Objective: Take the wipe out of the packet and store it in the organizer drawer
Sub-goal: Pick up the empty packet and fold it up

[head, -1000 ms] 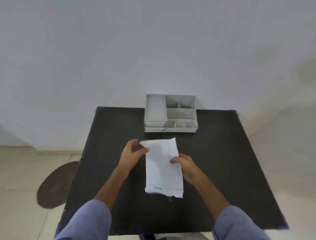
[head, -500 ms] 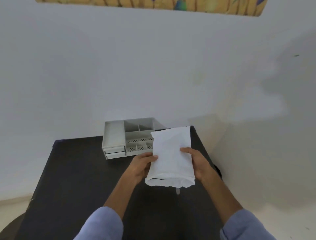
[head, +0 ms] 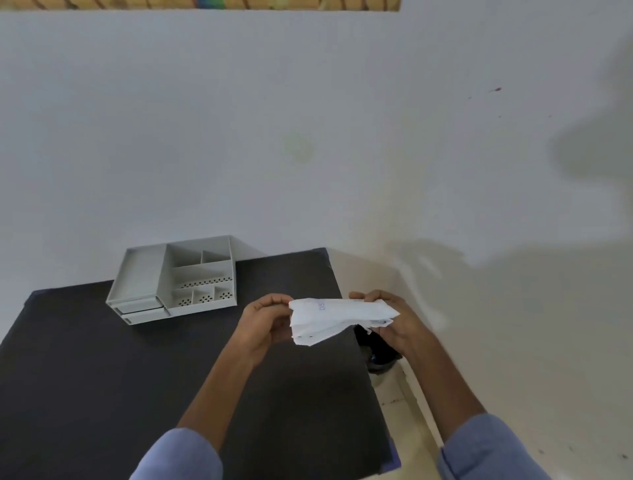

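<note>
A white packet (head: pixel 337 317) is held in the air over the right edge of the black table (head: pixel 102 377), turned flat and seen nearly edge-on. My left hand (head: pixel 265 325) grips its left end and my right hand (head: pixel 394 322) grips its right end. I cannot see the wipe itself. The grey organizer (head: pixel 178 281) stands at the table's back, left of my hands, with open compartments on top and two shut drawers (head: pixel 142 310) at its front left.
A plain white wall rises right behind the table. A dark object (head: pixel 378 353) lies on the pale floor just off the table's right edge, under my right hand. A strip of coloured picture frame (head: pixel 205 4) runs along the top.
The packet has gone from lying on the table to being lifted, then tipped from upright to nearly flat. The camera has swung right and up, so the organizer now appears left.
</note>
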